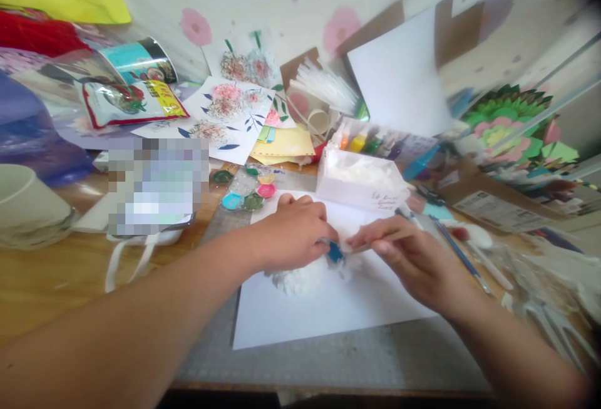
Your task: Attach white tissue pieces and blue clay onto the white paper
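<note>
On a white sheet of paper (375, 296), my two hands meet with their fingertips close together. My left hand (295, 233) is closed, its fingers curled down beside a small dark-blue patch (335, 251) whose kind is unclear. Pinched fingers of my right hand (413, 255) come in from the other side, next to a white fluffy tuft; blur hides exactly what they grip. Under and in front of my left hand lies a heap of white, ruffled, soft material (298, 280), partly covered by it.
Behind the hands stands a white box (357, 186) filled with white fluffy stuff. Paint pots (251, 193) sit left of it, bottles of colour (359, 141) behind. Brushes (460, 255) and scissors (549, 321) lie right. A phone (159, 190) and cup (30, 205) stand left.
</note>
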Demonstrator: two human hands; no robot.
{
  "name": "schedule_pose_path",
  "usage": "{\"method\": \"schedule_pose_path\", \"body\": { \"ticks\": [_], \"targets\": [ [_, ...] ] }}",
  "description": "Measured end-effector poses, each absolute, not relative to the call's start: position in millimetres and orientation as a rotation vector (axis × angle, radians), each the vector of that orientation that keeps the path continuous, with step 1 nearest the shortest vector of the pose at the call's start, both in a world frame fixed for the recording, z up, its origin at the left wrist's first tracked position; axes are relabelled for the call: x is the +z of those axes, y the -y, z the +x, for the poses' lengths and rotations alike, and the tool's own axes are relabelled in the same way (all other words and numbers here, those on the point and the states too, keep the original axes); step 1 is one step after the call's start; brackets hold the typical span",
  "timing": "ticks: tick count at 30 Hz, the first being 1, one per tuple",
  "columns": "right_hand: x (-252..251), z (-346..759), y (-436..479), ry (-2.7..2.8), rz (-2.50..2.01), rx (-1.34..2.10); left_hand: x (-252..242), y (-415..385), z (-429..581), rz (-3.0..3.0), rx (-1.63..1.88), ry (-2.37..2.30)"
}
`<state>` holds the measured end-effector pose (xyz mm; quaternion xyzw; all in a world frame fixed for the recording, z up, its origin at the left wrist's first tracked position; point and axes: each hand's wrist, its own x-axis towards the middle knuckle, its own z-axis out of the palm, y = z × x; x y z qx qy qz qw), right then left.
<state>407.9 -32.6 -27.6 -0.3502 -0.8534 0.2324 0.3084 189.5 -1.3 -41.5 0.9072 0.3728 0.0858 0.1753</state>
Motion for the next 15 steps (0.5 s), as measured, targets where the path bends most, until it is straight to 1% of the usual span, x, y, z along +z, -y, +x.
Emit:
{"method": "schedule_pose_path", "body": {
  "ticks": [6, 7, 10, 12, 15],
  "targets": [
    [-32, 409, 28, 1.778, -0.870, 0.959, -41, 2, 188, 2.554, 0.260, -1.040],
    [-34, 409, 27, 1.742, -0.872, 0.974, -40, 2, 188, 2.553, 0.264, -1.042],
    [-38, 407, 24, 1.746, -0.981, 0.825, -39, 4, 188, 2.557, 0.268, -1.043],
    [-39, 405, 25, 1.830, -1.078, 0.684, -39, 4, 188, 2.555, 0.261, -1.042],
    [-40, 402, 26, 1.972, -1.112, 0.569, -41, 2, 189, 2.549, 0.242, -1.041]
  ]
}}
